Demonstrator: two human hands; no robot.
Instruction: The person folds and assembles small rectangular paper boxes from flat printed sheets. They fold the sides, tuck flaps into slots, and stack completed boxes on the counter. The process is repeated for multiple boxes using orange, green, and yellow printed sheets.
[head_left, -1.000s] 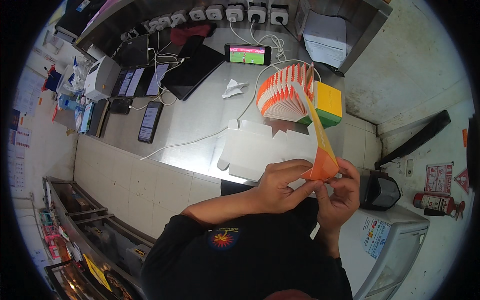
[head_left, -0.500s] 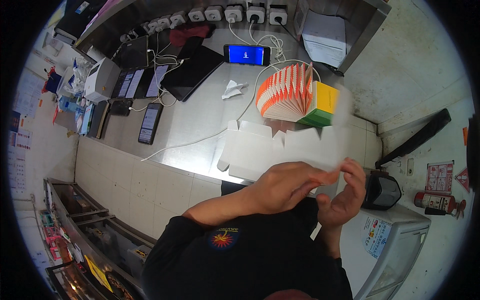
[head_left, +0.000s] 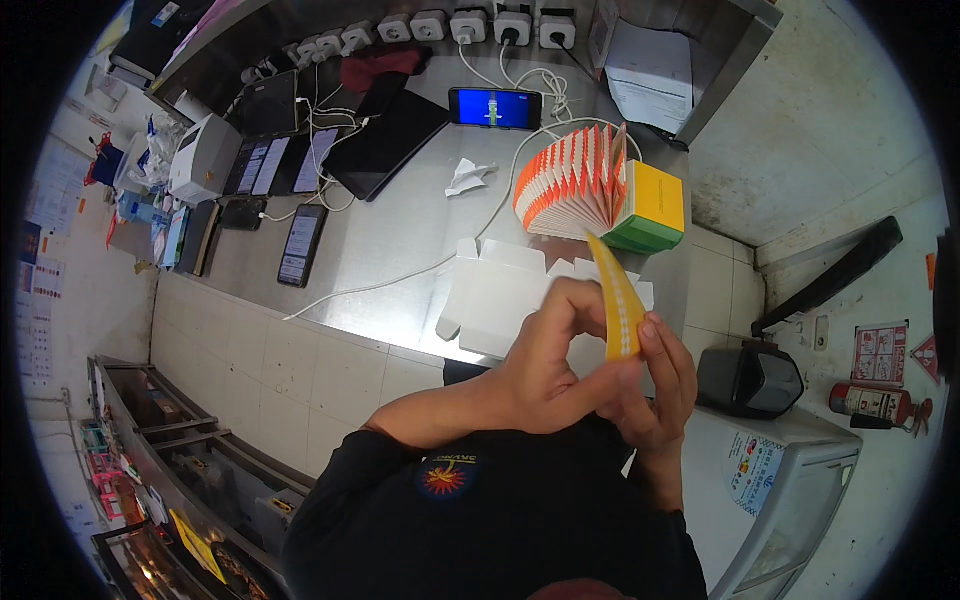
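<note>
A yellow card (head_left: 620,312) with a pale checkered stripe stands upright and bowed between my two hands, above the near edge of the steel counter. My left hand (head_left: 562,365) is curled, its thumb against the card's lower end. My right hand (head_left: 660,390) pinches the card's right edge between bent fingers. Beneath and beyond them lies a flattened white carton (head_left: 500,295) with notched flaps, partly hidden by my left hand. Behind it sits a fanned stack of orange-and-white folded cards (head_left: 575,180), beside a stack of yellow-and-green ones (head_left: 652,205).
A phone (head_left: 495,108) with a blue screen is propped up at the back. A crumpled white paper (head_left: 470,178), a white cable (head_left: 385,288), another phone (head_left: 300,245) and a black tablet (head_left: 385,150) lie on the counter (head_left: 400,250). A black bin (head_left: 750,380) stands at right.
The card was a white blur raised at the right; now its yellow side shows and it is lower and further left. My right hand has come closer to my left.
</note>
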